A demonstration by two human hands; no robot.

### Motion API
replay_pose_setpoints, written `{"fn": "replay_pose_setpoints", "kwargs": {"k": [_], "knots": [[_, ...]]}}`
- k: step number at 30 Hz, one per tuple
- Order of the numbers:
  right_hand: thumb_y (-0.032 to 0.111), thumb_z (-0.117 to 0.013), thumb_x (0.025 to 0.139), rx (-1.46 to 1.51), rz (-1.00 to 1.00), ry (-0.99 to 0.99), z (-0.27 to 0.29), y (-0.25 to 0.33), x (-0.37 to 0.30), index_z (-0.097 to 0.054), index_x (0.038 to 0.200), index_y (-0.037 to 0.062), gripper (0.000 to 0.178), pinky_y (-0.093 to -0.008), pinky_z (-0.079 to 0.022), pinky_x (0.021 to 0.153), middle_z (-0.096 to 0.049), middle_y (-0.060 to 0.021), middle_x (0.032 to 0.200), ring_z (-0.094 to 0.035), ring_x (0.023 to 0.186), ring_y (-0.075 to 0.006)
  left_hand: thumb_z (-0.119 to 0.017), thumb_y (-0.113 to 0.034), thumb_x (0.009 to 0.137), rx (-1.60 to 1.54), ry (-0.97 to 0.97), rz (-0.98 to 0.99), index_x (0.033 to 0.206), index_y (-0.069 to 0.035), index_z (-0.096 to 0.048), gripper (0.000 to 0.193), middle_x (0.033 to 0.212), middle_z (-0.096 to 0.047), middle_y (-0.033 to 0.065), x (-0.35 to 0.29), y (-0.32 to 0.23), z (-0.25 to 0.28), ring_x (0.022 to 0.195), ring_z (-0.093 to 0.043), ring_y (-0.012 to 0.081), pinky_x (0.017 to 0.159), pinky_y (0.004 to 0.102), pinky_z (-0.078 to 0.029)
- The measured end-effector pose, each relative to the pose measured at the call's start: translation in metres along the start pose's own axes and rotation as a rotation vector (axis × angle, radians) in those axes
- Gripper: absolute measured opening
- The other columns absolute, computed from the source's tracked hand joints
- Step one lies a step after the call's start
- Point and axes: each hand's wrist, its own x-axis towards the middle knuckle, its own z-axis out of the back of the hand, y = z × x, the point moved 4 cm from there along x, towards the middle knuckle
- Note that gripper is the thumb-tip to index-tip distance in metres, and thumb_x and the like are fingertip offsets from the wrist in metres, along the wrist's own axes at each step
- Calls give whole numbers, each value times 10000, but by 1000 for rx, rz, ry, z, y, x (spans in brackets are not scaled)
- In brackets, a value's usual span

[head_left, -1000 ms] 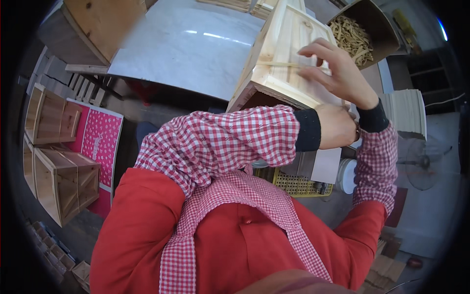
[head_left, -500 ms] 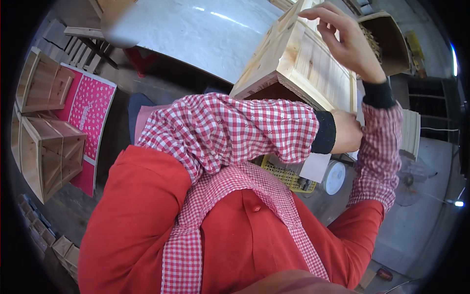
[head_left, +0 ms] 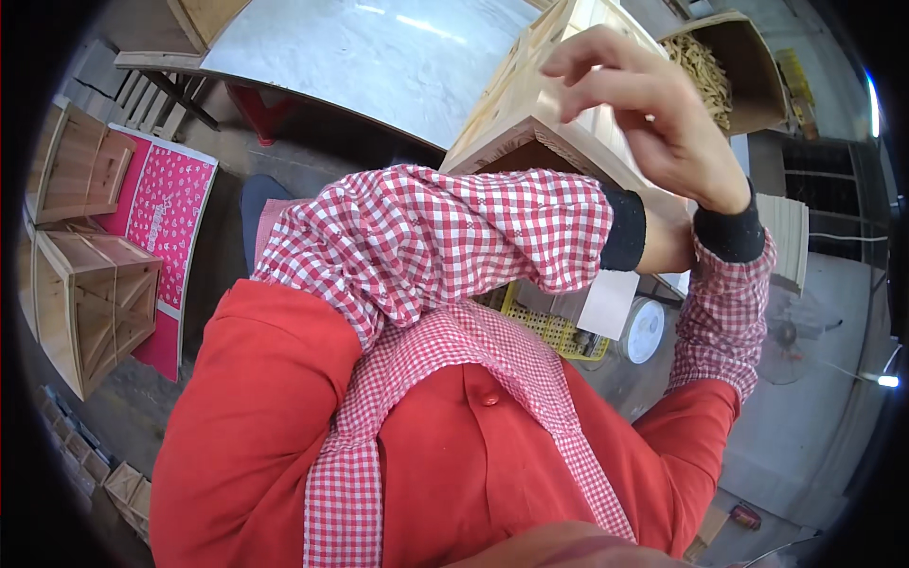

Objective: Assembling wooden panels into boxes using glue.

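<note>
A pale wooden box (head_left: 530, 80) with an open underside cavity stands tilted in view at the upper middle, beside a pale-topped table. Over its right side hovers my right hand (head_left: 653, 114), its fingers bent and spread apart, with nothing visible between them. My left arm crosses my body toward the right. At its end, my left hand (head_left: 668, 237) is close to the lower right part of the box, below my right hand. The left fingers are hidden behind my right wrist and cuff, so what they touch does not show.
The pale table (head_left: 350, 66) extends at the far side. A carton (head_left: 753, 66) holds small wooden pieces at the upper right. Below the box are a yellow basket (head_left: 540, 327) and a round white-topped tub (head_left: 645, 331). Wooden crates (head_left: 104, 312) stand left on a pink sheet (head_left: 170, 227).
My right hand has come down and nearer to me from the box's upper edge, its fingers still apart. The left hand has shifted slightly up, and the view has moved a little.
</note>
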Motion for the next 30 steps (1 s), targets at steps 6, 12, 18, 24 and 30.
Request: {"fn": "replay_pose_setpoints", "kwargs": {"k": [6, 12, 18, 24, 30], "knots": [[-113, -449, 784, -126, -374, -643, 39, -22, -133, -659, 916, 8, 275, -276, -462, 775, -616, -114, 991, -602, 911, -198, -576, -174, 777, 633, 111, -396, 943, -81, -629, 198, 965, -617, 110, -18, -35, 18, 977, -606, 260, 863, 379, -482], [153, -563, 857, -707, -1148, -1022, -53, -99, -364, -674, 896, 33, 168, -382, -484, 667, -644, -161, 798, -618, 763, -313, -622, 59, 767, 736, 34, -290, 1136, -7, -580, 377, 1196, -587, 179, -80, -80, 115, 1059, -603, 316, 948, 400, -459], [221, -584, 824, -833, -1577, -645, -195, -141, -410, -693, 834, 54, 200, -456, -480, 748, -623, -165, 895, -592, 820, -383, -514, 76, 873, 714, -486, 114, 1131, 45, -560, 264, 1246, -526, 207, -138, -54, 164, 1118, -557, 285, 963, 380, -440], [228, -595, 800, -622, -1659, -568, -180, -155, -417, -697, 748, 65, 199, -417, -474, 771, -628, -127, 871, -598, 866, -316, -510, 66, 880, 814, -472, 330, 1136, 53, -561, 261, 1267, -505, 196, -164, -29, 170, 1111, -551, 258, 969, 359, -430], [154, -550, 812, -717, -1159, -900, -125, -192, -342, -658, 885, 38, 174, -427, -469, 766, -620, -152, 887, -586, 889, -332, -524, 29, 893, 687, -570, 502, 1147, 40, -562, 257, 1293, -484, 173, -185, -13, 175, 1090, -551, 212, 922, 335, -458]]}}
